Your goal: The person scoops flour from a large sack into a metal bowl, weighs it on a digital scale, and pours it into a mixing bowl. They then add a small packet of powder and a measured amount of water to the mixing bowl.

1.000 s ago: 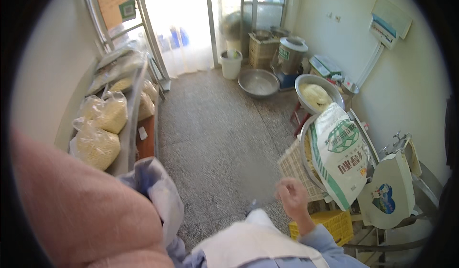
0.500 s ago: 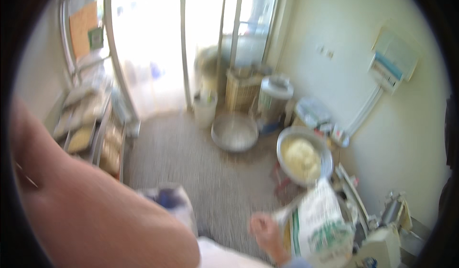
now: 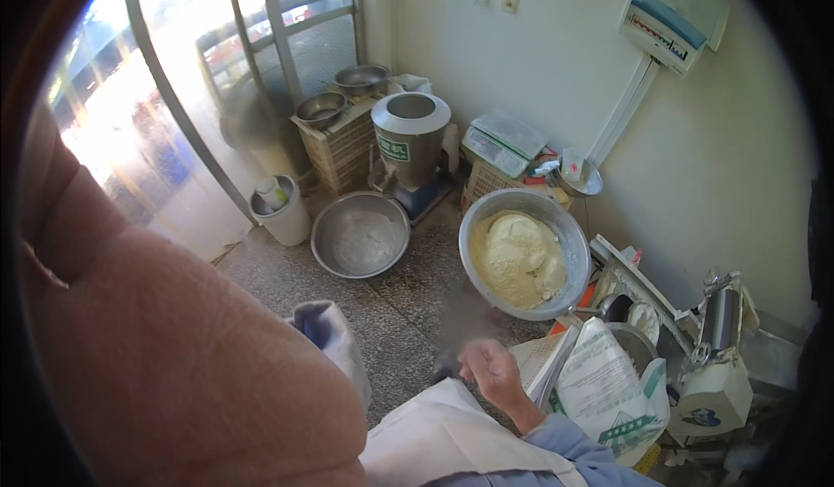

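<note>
Low in the middle of the frame, the right hand is loosely curled and holds nothing. It is just beside the white flour sack, which leans open by the big metal bowl of yellow dough so flour is close. The left arm fills the lower left; I cannot tell its hand's grip

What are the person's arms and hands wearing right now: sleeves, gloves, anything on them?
The right hand is bare, without a glove; its forearm wears a light blue sleeve. The left arm fills the left side, bare and sleeveless there; its hand is out of view.
</note>
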